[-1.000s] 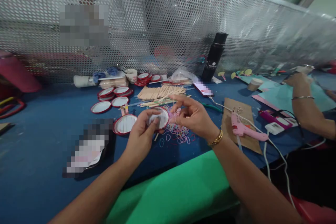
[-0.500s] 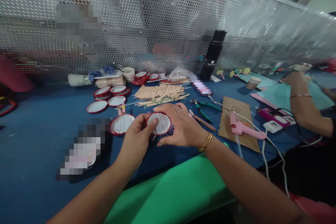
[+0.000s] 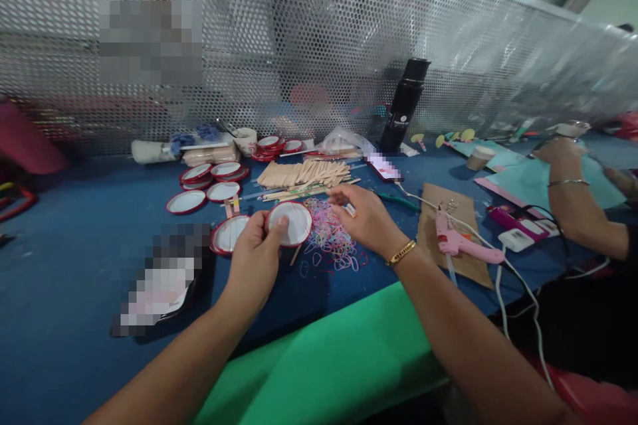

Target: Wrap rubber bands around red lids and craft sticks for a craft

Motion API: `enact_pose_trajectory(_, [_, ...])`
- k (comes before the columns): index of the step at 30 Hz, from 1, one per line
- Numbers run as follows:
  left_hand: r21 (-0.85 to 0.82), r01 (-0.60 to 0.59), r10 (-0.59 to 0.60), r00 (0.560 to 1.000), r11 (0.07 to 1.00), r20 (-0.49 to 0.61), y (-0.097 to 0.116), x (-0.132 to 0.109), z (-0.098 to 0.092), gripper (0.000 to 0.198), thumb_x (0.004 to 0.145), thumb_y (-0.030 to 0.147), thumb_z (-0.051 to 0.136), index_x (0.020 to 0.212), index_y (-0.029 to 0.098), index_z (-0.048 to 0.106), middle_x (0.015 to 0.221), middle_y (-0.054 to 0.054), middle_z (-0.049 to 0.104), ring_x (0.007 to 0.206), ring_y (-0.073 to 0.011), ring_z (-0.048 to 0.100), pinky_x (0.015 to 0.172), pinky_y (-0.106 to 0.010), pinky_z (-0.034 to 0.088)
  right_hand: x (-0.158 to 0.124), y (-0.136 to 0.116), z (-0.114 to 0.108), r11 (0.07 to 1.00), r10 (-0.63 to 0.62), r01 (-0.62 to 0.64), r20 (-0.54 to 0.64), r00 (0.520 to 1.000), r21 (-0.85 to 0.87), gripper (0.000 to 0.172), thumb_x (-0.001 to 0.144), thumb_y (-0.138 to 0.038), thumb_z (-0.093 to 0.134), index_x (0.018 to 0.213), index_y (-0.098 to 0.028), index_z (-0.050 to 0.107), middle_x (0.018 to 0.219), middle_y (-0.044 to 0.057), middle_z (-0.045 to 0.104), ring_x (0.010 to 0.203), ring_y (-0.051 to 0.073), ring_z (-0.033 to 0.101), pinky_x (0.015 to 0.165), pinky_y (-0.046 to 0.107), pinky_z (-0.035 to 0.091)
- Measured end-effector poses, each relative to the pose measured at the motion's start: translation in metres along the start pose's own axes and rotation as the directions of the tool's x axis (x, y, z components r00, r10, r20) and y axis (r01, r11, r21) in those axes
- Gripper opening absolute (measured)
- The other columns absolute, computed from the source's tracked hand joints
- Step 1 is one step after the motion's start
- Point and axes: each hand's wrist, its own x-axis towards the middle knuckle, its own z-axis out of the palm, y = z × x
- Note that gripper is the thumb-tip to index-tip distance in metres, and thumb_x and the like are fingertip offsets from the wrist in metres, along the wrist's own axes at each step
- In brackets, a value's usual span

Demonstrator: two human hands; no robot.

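Note:
My left hand (image 3: pixel 256 252) grips a red-rimmed jar lid (image 3: pixel 294 224), its white inside tilted up toward me and the thumb pressed on its face. Behind that hand, a larger red-rimmed lid (image 3: pixel 226 237) lies on the blue table, partly covered by my fingers. My right hand (image 3: pixel 371 219) hovers at the upper right of a loose heap of small coloured rubber bands (image 3: pixel 331 239). Its fingers are loosely bent and slightly apart, with nothing visible in them. A gold bracelet (image 3: pixel 403 252) circles the right wrist.
More lids (image 3: pixel 187 202) and wooden craft sticks (image 3: pixel 299 174) lie behind. A black flask (image 3: pixel 406 106) stands near the perforated metal screen (image 3: pixel 339 33). To the right are a pink glue gun (image 3: pixel 466 246) on cardboard (image 3: pixel 431 212), cables, and another person's arm (image 3: pixel 568 192). A blurred-out object (image 3: pixel 162 285) lies left.
My right hand has left the lid and moved right and up, exposing the rubber bands. My left hand still holds the lid, which has shifted slightly left and up.

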Motion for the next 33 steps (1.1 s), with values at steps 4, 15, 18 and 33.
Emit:
enact_pose_trajectory(4, [0.015,-0.014,0.014,1.000,1.000,-0.002,-0.0001,0.0002,0.0003,0.019,0.084,0.039,0.062,0.080,0.022,0.054,0.060,0.008,0.045,0.050,-0.0093,0.035,0.043,-0.019,0.028,0.0010,0.0052,-0.0006,0.992,0.093,-0.079,0.138,0.986,-0.103,0.012,0.085,-0.009,0.062,0.081,-0.017,0.069,0.083,0.003,0.072,0.080,0.016,0.064,0.076,0.028,0.045])
enact_pose_trajectory(15, [-0.022,-0.009,0.009,1.000,1.000,0.004,-0.0061,0.0039,-0.0001,0.018,0.081,0.038,0.064,0.081,0.021,0.057,0.062,0.007,0.048,0.052,-0.0093,0.037,0.045,-0.018,0.031,0.0020,0.0065,0.0040,0.993,0.061,-0.042,0.169,0.984,-0.113,0.006,0.083,-0.017,0.070,0.078,-0.019,0.071,0.082,0.001,0.070,0.083,0.016,0.060,0.081,0.029,0.042])
enact_pose_trajectory(18, [-0.040,0.013,-0.013,1.000,0.999,0.009,-0.0076,0.0037,0.0004,0.019,0.080,0.039,0.065,0.081,0.021,0.057,0.063,0.007,0.049,0.052,-0.0093,0.038,0.045,-0.018,0.032,0.0032,0.0067,0.0034,0.998,0.020,-0.011,0.137,0.990,-0.067,0.012,0.089,-0.013,0.062,0.086,-0.019,0.071,0.090,0.003,0.071,0.089,0.016,0.062,0.085,0.029,0.043])
enact_pose_trajectory(33, [-0.043,0.043,-0.041,0.999,0.998,0.032,-0.0041,0.0028,0.0032,0.024,0.076,0.041,0.068,0.080,0.020,0.059,0.061,0.007,0.052,0.051,-0.0087,0.040,0.045,-0.019,0.030,0.0030,0.0093,0.0033,0.987,0.090,-0.065,0.168,0.982,-0.145,0.009,0.078,-0.014,0.072,0.072,-0.019,0.066,0.079,0.001,0.068,0.081,0.016,0.059,0.081,0.029,0.039])
